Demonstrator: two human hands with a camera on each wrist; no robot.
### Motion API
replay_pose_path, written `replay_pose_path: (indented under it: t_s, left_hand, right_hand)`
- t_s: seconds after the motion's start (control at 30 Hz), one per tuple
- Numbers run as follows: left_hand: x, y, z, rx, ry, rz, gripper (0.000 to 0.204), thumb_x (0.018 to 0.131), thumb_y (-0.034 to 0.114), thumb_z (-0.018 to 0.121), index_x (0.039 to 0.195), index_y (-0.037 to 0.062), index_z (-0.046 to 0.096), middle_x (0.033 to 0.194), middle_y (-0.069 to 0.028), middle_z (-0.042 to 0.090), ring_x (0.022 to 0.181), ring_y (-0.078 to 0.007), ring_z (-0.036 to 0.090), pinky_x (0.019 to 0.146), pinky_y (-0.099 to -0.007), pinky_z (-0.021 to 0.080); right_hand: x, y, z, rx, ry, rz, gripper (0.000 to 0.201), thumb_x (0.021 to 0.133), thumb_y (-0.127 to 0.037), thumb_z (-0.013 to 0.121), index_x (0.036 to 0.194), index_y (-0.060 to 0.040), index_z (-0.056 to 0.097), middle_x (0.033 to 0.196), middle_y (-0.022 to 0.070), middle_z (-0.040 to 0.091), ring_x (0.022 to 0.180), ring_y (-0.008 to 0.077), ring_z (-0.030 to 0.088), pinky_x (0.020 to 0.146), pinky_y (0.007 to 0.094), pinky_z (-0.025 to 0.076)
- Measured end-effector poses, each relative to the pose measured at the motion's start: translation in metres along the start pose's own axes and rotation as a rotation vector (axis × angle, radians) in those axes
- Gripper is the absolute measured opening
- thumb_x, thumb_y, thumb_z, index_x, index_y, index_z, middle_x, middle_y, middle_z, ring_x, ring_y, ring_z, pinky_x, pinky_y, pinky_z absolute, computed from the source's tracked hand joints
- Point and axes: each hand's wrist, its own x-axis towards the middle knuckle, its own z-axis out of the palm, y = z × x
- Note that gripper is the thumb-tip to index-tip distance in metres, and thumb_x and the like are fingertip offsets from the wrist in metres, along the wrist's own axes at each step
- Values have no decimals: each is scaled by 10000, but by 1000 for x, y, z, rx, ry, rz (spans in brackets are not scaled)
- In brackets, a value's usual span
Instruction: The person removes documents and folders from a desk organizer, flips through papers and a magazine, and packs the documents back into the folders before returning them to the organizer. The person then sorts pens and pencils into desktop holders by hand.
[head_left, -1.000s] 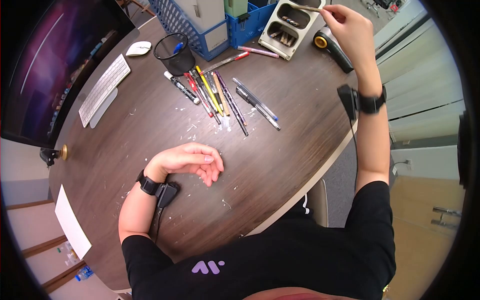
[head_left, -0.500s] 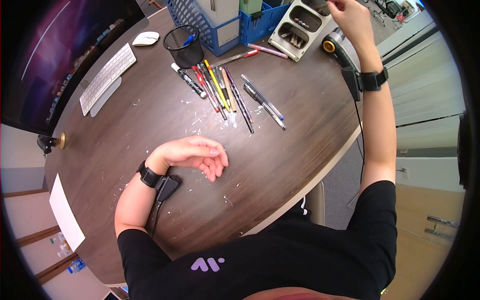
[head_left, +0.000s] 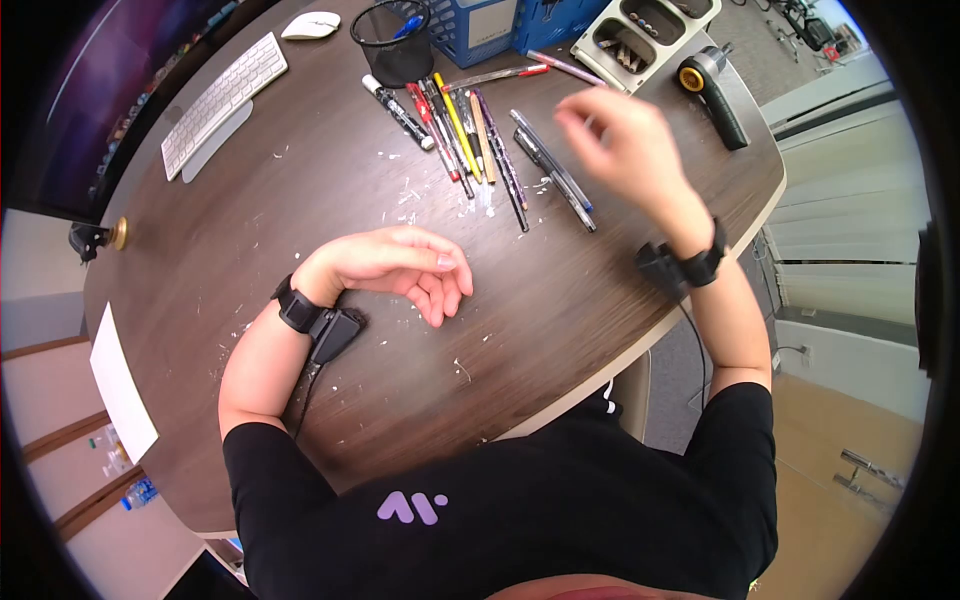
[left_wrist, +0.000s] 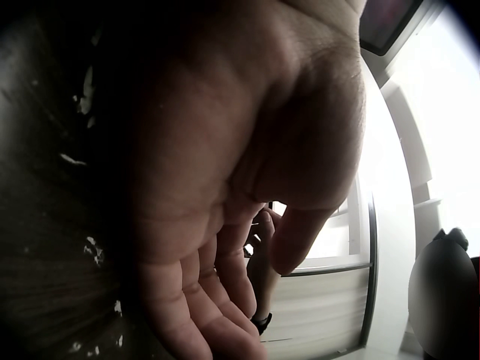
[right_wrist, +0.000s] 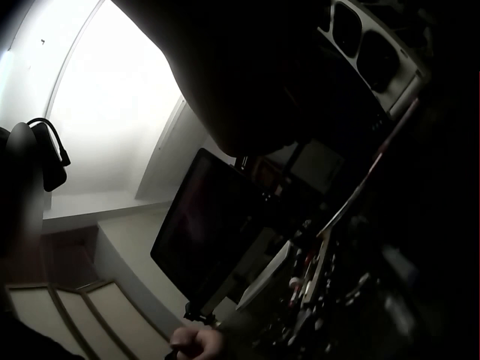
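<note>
The left hand (head_left: 395, 267) is laid on the dark wooden table (head_left: 300, 200) near the middle of the head view, its fingers loosely curled and pointing toward 4 o'clock. Nothing is gripped by it; in the left wrist view the palm (left_wrist: 225, 165) is seen relaxed, with the fingers (left_wrist: 217, 300) bent gently above the tabletop and nothing between them. White shavings (head_left: 405, 195) are scattered over the wood at 12 o'clock from this hand.

The right hand (head_left: 625, 150) is raised above the table at about 2 o'clock from the left hand and is blurred by motion. Its fingers appear loosely spread, and no object can be made out in them, though the blur leaves this uncertain. The two hands are held well apart.

The row of pens and pencils (head_left: 480, 140) lies on the table just to the 9 o'clock side of the right hand, fanned out side by side. At 12 o'clock from that row a black mesh cup (head_left: 392, 42) is stood, with a blue crate (head_left: 480, 25) beside it. A compartmented white tray (head_left: 640, 35) holding short brown sticks is set at 12 o'clock from the right hand, and a black tool with a yellow hub (head_left: 712, 92) lies at its 1 o'clock. A white keyboard (head_left: 222, 100) and mouse (head_left: 310, 24) are placed toward 11 o'clock, before a monitor (head_left: 90, 90).

In the right wrist view little is shown but shadow; the tray (right_wrist: 371, 52) is faintly visible.
</note>
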Motion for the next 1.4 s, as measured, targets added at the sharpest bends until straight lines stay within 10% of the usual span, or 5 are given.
replay_pose_path:
  t_s: [0.23,0.43,0.93,1.4]
  left_hand:
    - [0,-2,-2,29,-4,-7,371,1087,283,498,1188,-50,624,995,-146,719,882,-215,727,839,-358,596]
    - [1,-2,-2,14,-22,-12,366,1088,284,497,1192,-43,625,995,-142,719,883,-210,725,841,-358,595]
    - [2,-4,-2,9,-20,1,370,1091,282,490,1184,-51,623,985,-146,717,894,-217,722,827,-350,597]
    - [2,-3,-2,11,-5,-5,368,1088,283,497,1184,-48,626,985,-141,717,890,-211,722,833,-355,597]
  right_hand:
    - [17,-37,55,-257,-538,151,422,901,-388,604,873,19,712,813,211,724,798,382,726,761,457,587]
    - [33,-49,58,-350,-664,221,350,856,-295,593,837,4,774,813,227,732,789,394,736,776,453,598]
    - [31,-46,33,-463,-471,142,211,824,-139,619,819,21,756,833,233,731,807,388,739,754,464,602]
    - [32,-30,5,-171,-358,230,314,846,-334,730,924,-30,719,790,165,708,791,343,714,754,426,562]
